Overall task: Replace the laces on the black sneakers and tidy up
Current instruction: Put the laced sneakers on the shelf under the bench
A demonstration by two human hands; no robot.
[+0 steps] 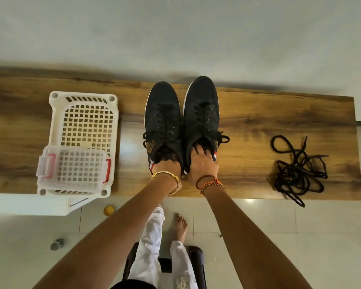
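Note:
Two black sneakers stand side by side on the wooden table, toes pointing away from me, both laced with black laces. My left hand grips the heel of the left sneaker, fingers curled into its opening. My right hand holds the heel of the right sneaker, with fingers reaching inside the collar. A tangled pile of loose black laces lies on the table to the right, apart from the shoes.
A white plastic basket sits at the table's left, with a small clear lidded box with red clips inside it. Below the table edge are tiled floor, my legs and foot, a dark stool, a small yellow object and a grey object.

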